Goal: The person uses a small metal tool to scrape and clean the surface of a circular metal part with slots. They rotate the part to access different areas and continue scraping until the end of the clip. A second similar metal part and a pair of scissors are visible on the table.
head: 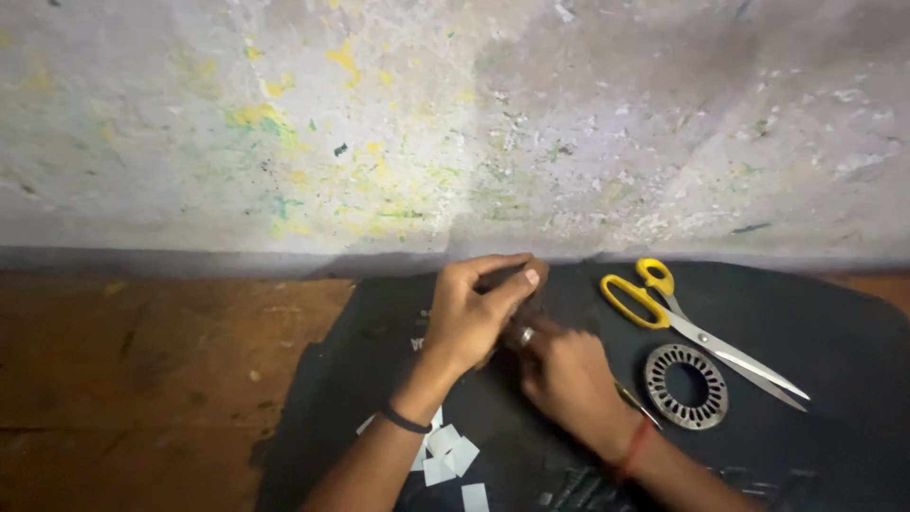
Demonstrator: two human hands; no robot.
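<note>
a: nearest the camera, small white paper pieces (445,455) lie scattered on the dark mat (360,379), just under the left forearm with its dark wristband.

b: and the hands?

a: both meet at mid-mat. the left hand (469,318) is curled, thumb and fingers closed around a small dark object (517,280) at the fingertips; what it is cannot be told. the right hand (564,374), ring on one finger, red thread at the wrist, comes in from the lower right, its fingers tucked under the left palm and touching the same piece. whether they pinch it is hidden.

b: which hand has the better hold?

a: the left, by the look of it. the object sits at its fingertips, on the far side of both hands, toward the wall.

b: beyond that?

a: to the right, a round slotted metal ring (685,386) lies flat, well apart from the hands. past it, yellow-handled scissors (697,332) lie closed, blades pointing lower right. farthest, a paint-flecked wall (455,123).
</note>
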